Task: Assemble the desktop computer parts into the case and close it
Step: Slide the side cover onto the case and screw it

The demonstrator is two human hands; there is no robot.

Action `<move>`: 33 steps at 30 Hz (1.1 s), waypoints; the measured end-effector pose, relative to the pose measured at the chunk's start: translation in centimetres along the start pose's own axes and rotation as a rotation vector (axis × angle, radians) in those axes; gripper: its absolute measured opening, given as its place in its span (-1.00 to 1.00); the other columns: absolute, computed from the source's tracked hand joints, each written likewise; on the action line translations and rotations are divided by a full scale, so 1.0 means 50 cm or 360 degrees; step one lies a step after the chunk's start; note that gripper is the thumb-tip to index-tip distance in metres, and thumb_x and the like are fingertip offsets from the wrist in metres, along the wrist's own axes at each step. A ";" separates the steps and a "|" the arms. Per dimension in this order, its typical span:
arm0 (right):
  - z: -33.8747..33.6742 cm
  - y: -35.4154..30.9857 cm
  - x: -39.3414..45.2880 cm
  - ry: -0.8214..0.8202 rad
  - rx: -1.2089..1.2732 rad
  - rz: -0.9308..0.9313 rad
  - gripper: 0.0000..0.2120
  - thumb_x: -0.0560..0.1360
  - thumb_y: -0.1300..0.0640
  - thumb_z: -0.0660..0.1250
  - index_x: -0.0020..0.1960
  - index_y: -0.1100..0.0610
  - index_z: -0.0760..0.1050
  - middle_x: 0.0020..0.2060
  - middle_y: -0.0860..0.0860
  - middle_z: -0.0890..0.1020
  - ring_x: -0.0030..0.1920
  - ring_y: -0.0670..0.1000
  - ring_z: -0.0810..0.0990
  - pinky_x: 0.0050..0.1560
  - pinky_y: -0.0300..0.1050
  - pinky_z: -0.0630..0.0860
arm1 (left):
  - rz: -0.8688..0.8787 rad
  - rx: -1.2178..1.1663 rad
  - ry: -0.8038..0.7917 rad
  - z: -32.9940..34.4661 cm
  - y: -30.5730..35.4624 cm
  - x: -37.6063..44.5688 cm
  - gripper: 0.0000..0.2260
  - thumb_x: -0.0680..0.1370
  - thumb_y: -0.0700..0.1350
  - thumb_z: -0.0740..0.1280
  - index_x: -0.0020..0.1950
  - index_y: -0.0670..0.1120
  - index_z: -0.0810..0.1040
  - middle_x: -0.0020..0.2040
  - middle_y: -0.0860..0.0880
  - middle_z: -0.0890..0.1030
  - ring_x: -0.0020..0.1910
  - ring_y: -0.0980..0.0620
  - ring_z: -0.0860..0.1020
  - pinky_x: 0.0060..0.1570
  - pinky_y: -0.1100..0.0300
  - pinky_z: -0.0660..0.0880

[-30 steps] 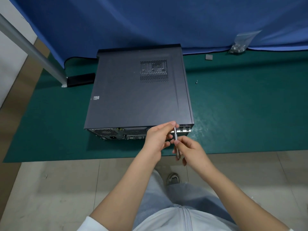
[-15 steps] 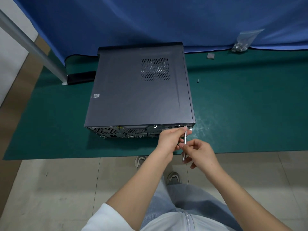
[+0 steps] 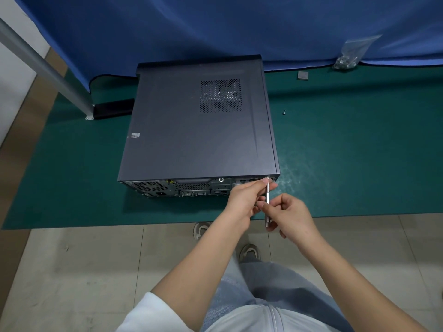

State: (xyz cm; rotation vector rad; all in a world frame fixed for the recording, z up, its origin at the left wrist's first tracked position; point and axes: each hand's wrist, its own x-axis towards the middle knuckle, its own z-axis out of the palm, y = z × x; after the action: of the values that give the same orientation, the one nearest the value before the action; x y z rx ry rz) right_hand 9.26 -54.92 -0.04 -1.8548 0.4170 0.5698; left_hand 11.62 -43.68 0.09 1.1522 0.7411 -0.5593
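Securing the closed case (image 3: pixel 199 125).
My left hand (image 3: pixel 244 200) steadies, right hand (image 3: pixel 288 215) pinches the screwdriver (image 3: pixel 267 202); tilting could slip its tip off the screw.

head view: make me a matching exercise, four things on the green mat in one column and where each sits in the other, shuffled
1. dark grey metal computer case
2. slim silver screwdriver
3. clear plastic bag of screws
4. small loose dark screw

a. far right, against the blue curtain
b. on the mat just right of the case
c. lying on its side, mid-mat
d. held at the case's near right corner

Pairs: 1-c, 2-d, 3-a, 4-b
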 end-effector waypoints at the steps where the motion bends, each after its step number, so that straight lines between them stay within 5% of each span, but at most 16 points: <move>1: -0.001 0.000 0.000 0.0000 -0.0006 0.0005 -0.77 0.46 0.07 0.45 -0.20 0.18 0.47 -0.43 0.05 0.56 -0.51 -0.01 0.58 -0.63 -0.34 0.28 | 0.0001 0.0000 -0.0002 0.000 0.001 0.000 -0.87 0.55 -0.07 0.35 0.04 -0.06 0.64 -0.08 0.10 0.70 -0.35 0.20 0.44 -0.33 0.37 0.43; 19: 0.000 -0.004 -0.004 0.0021 -0.0049 -0.0023 -0.79 0.48 0.08 0.42 -0.22 0.16 0.48 -0.56 -0.07 0.49 -0.51 -0.02 0.57 -0.63 -0.33 0.27 | 0.0042 -0.0058 0.0001 -0.002 0.001 -0.002 -0.89 0.56 -0.10 0.34 0.02 -0.06 0.64 -0.08 0.07 0.71 -0.25 0.15 0.46 -0.26 0.33 0.46; 23: 0.000 -0.008 -0.008 0.0013 -0.0044 -0.0039 -0.80 0.51 0.05 0.38 -0.22 0.14 0.53 -0.38 0.14 0.62 -0.47 0.01 0.60 -0.62 -0.31 0.28 | 0.0083 -0.0023 0.0009 -0.003 -0.001 -0.004 -0.92 0.55 -0.11 0.35 -0.05 -0.03 0.65 -0.09 0.08 0.71 -0.25 0.13 0.45 -0.21 0.27 0.41; 33: -0.001 -0.008 -0.007 -0.0035 -0.0087 -0.0017 -0.82 0.54 0.06 0.34 -0.18 0.12 0.57 -0.36 0.07 0.64 -0.45 0.00 0.62 -0.60 -0.29 0.30 | 0.0190 0.0134 0.0042 0.000 0.006 -0.006 -0.94 0.54 -0.11 0.37 -0.06 -0.02 0.65 -0.14 0.12 0.70 -0.31 0.16 0.41 -0.20 0.25 0.37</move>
State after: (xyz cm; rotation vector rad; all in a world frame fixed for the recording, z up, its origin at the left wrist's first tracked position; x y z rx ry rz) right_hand 9.21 -54.82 0.49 -1.9003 0.3800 0.5991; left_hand 11.65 -43.59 0.47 1.2751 0.6716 -0.4798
